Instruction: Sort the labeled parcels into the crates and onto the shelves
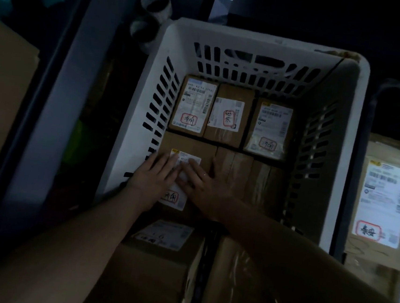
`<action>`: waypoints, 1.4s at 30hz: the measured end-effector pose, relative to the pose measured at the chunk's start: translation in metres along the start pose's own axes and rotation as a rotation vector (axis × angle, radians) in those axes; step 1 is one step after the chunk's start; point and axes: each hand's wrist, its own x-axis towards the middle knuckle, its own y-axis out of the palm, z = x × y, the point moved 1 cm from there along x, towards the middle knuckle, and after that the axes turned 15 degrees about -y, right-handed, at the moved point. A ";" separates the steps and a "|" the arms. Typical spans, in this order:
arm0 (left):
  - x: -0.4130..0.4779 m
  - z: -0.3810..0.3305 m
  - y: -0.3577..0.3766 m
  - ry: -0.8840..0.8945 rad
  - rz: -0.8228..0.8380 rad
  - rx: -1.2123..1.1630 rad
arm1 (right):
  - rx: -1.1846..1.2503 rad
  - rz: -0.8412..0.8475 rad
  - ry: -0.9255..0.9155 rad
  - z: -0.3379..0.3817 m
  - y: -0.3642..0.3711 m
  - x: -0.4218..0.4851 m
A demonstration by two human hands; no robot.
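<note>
Parcel under my hands: a brown cardboard parcel with a white shipping label (188, 143) is lying flat in the near-left corner of the crate, label up, with a red-boxed handwritten mark showing at its near end.
My left hand (154, 175): I am laying it flat on the left part of that label, fingers straight and spread, gripping nothing.
My right hand (206, 187): I am pressing it flat on the right part of the same parcel, fingers straight across the label, thumb lying along the seam to the next box; it is holding nothing.
Crate: the white slotted plastic crate (254, 38) is standing in the middle of the scene, its floor covered with boxes.
Far row: three brown labelled parcels are sitting side by side, the left one (193, 105), the middle one (229, 116) and the right one (270, 130), each label carrying a red-boxed mark.
Near row, right: plain taped cardboard boxes (247, 178) are lying just beside my parcel, touching it.
Outside, near: another labelled cardboard box (164, 237) is sitting under my forearms.
Outside, right: a large labelled parcel (384, 205) is lying beside the crate in the dim light.
Outside, far left: two grey tubes (156, 0) are standing by the crate's corner.
</note>
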 end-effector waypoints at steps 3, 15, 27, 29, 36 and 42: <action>0.003 -0.002 -0.001 -0.017 -0.012 0.013 | 0.011 0.039 0.001 -0.003 0.004 0.000; 0.025 -0.004 0.001 -0.060 -0.054 0.052 | -0.029 -0.144 0.088 -0.015 0.012 -0.001; 0.035 -0.001 -0.002 -0.044 -0.184 -0.035 | 0.324 -0.215 0.263 -0.049 -0.027 0.003; 0.035 0.000 0.000 -0.047 -0.206 -0.062 | 0.326 -0.276 0.390 -0.061 -0.037 0.013; 0.040 0.002 0.012 0.004 -0.243 -0.070 | 0.361 -0.242 0.609 -0.077 -0.033 0.033; 0.043 0.005 0.010 -0.021 -0.283 -0.018 | 0.402 -0.272 0.617 -0.078 -0.035 0.032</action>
